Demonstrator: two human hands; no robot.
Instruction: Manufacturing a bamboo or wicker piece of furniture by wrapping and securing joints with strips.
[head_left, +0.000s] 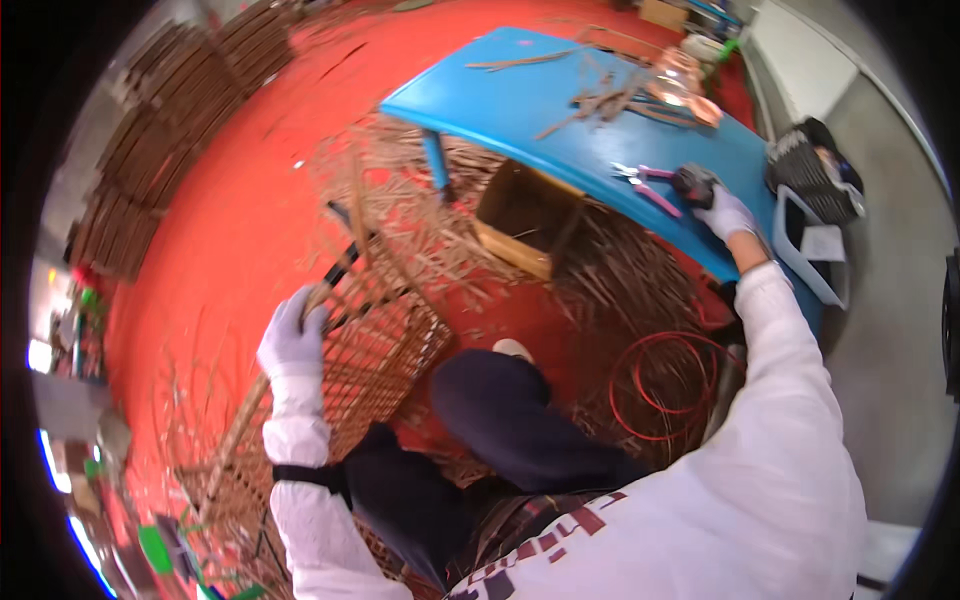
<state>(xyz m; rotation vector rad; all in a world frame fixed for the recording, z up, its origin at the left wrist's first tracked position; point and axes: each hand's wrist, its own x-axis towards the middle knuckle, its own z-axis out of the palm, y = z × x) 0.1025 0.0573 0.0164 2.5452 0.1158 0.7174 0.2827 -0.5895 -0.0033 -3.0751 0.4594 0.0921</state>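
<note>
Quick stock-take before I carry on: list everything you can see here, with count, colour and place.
Woven cane panel: one, tan, on the floor by the knees, held by the left hand.
Blue table: one, upper centre.
Cane strips: several, brown, on the table.
Pink-handled pliers: one, on the table near the right hand.
Dark tool: one, black, on the table, under the right hand.
Wooden box: one, brown, under the table.
Red wire coil: one, on the floor at right.
Cane scraps: many, tan, across the red floor.
Stacked woven panels: several, brown, upper left.
Left hand: gloved, white, grips the panel.
Right hand: gloved, white, on the dark tool.
</note>
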